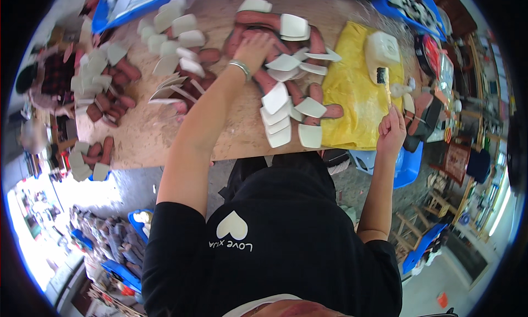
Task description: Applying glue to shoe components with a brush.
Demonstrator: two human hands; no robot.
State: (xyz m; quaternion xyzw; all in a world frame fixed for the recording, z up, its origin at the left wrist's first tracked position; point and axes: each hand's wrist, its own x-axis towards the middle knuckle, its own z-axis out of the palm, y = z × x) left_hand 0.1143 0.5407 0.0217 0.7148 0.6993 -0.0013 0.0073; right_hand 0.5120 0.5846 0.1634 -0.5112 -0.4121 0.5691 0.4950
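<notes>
My left hand (256,48) reaches to the far middle of the table, its fingers spread over a pile of reddish-brown shoe soles (261,18). Many of these soles carry white curved flaps (294,26) at one end. On the right, my right hand (391,129) is closed round the handle of a brush (383,77) with dark bristles pointing away from me. The brush is above the edge of a yellow plastic sheet (346,91), close to a white plastic jug (383,48). Whether my left fingers grip a sole cannot be made out.
More flapped soles lie in heaps on the wooden table (148,113), toward the left. Blue bins (132,6) stand along the far edge. A small white bottle (403,89) and dark shoes (426,116) are at the right. Another person (52,77) is at the far left.
</notes>
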